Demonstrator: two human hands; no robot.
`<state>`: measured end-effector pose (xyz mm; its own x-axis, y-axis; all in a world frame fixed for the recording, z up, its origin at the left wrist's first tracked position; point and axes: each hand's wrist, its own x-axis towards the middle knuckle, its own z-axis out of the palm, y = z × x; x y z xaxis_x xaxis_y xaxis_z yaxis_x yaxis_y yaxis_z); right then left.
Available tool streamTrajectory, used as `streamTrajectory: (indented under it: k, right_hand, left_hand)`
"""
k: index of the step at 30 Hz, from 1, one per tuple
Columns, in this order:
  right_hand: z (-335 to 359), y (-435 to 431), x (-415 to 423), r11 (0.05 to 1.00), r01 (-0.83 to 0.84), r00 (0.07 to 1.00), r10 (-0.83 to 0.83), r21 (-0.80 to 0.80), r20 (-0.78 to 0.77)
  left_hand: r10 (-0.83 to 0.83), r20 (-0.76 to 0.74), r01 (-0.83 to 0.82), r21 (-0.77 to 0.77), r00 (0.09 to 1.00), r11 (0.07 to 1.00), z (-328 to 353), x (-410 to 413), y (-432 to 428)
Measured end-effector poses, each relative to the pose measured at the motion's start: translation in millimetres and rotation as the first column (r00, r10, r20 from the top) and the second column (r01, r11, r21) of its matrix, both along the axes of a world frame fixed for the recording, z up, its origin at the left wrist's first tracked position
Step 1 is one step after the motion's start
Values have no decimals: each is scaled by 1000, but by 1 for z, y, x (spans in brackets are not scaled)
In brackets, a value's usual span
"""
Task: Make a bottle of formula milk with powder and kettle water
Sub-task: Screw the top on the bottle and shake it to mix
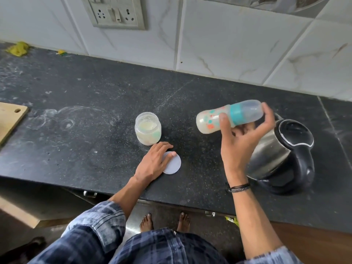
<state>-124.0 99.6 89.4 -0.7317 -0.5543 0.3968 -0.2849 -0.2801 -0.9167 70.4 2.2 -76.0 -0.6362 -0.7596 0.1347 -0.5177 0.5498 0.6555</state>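
My right hand [242, 138] grips a capped baby bottle [213, 120] with a teal ring and coloured spots, held almost on its side above the black counter [85, 130]; milky liquid fills its lower part. An open clear jar of pale powder [147, 129] stands in the middle of the counter. Just in front of it lies the jar's flat grey lid [174, 165], and my left hand [154, 164] rests on the lid's left side with its fingers spread. A steel kettle with a black lid and handle [282, 153] stands to the right, behind my right hand.
A wooden board [10, 118] lies at the counter's left edge. A wall socket panel [114, 13] sits on the white tiles behind. Yellow scraps [18, 48] lie at the far left by the wall. My bare feet [164, 221] show below the counter's front edge.
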Motion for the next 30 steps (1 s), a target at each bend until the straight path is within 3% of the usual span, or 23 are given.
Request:
streamTrajectory:
  k: [3, 4, 7, 9, 12, 13, 17, 18, 21, 22, 26, 27, 30]
  right_hand:
    - [-1, -3, -11, 918, -71, 983, 130, 391, -128]
    - [0, -1, -12, 907, -68, 981, 136, 416, -136]
    - [8, 0, -5, 993, -39, 997, 45, 110, -59]
    - [9, -3, -6, 999, -9, 999, 11, 45, -38]
    - [8, -7, -12, 911, -26, 982, 100, 411, -160]
    - [6, -4, -14, 895, -14, 978, 104, 445, -180]
    - [9, 0, -5, 998, -36, 995, 41, 59, -89]
    - [9, -2, -6, 997, -31, 993, 39, 75, -110]
    - [9, -6, -11, 890, -23, 965, 138, 456, -221]
    - [8, -4, -12, 869, -13, 963, 145, 495, -229]
    - [14, -1, 0, 990, -32, 989, 51, 136, -135]
    - [15, -3, -1, 990, -21, 990, 40, 141, -134]
    - [14, -6, -11, 875, 1, 963, 130, 484, -238]
  left_hand:
    - [-5, -3, 5, -8, 1000, 1000, -1, 0, 1]
    - [-10, -6, 10, -6, 1000, 1000, -1, 0, 1]
    - [-3, -6, 3, -14, 1000, 1000, -1, -1, 0]
    - [-1, -6, 1, -13, 1000, 1000, -1, -1, 0]
    - [-5, -6, 4, -6, 1000, 1000, -1, -1, 2]
    - [-7, -9, 7, -1, 1000, 1000, -1, 0, 2]
    - [1, -6, -1, -1, 1000, 1000, -1, 0, 1]
    - [1, -5, -1, 0, 1000, 1000, -1, -1, 1]
    - [0, -6, 0, 6, 1000, 1000, -2, 0, 1]
    - [-3, -8, 3, 11, 1000, 1000, -2, 1, 1]
    - [5, 1, -5, 8, 1000, 1000, -3, 0, 0]
    - [5, 2, -5, 10, 1000, 1000, -3, 0, 0]
    - [1, 4, -1, 14, 1000, 1000, -3, 0, 1]
